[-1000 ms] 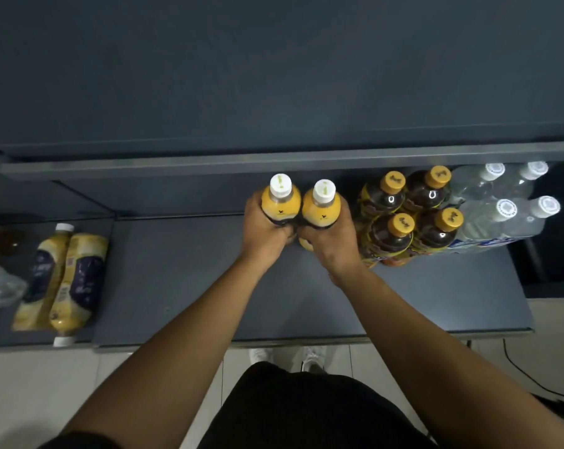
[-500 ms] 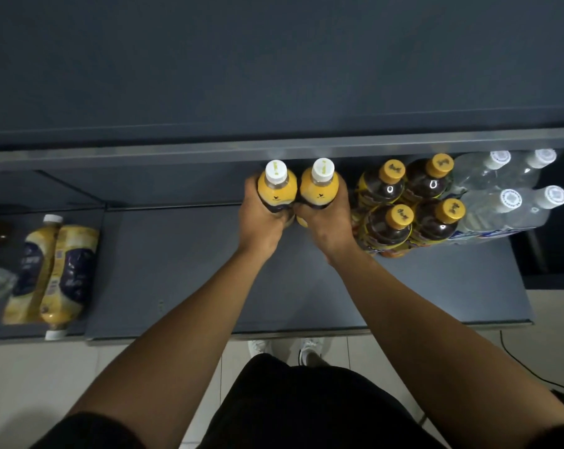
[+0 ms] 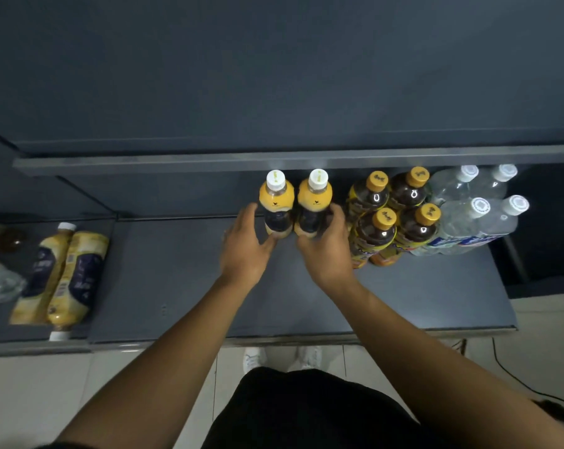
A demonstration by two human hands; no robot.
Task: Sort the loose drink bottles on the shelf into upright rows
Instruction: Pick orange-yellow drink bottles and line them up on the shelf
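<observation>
White shoes (image 3: 254,359) on floor, below near edge of shelf (image 3: 177,286). At left of shelf, two lying yellow bottles (image 3: 60,277), side by side, caps opposed.

Left hand (image 3: 245,251): fingers spread and loose, thumb tip at base of left yellow bottle (image 3: 276,202), no firm hold.

Right hand (image 3: 326,254): fingers curled round right yellow bottle (image 3: 314,202), thumb at its front.

Both bottles upright, touching, toward far side.

Right of them: four dark tea bottles (image 3: 379,233), then four water bottles (image 3: 462,218), all upright, two rows each.
</observation>
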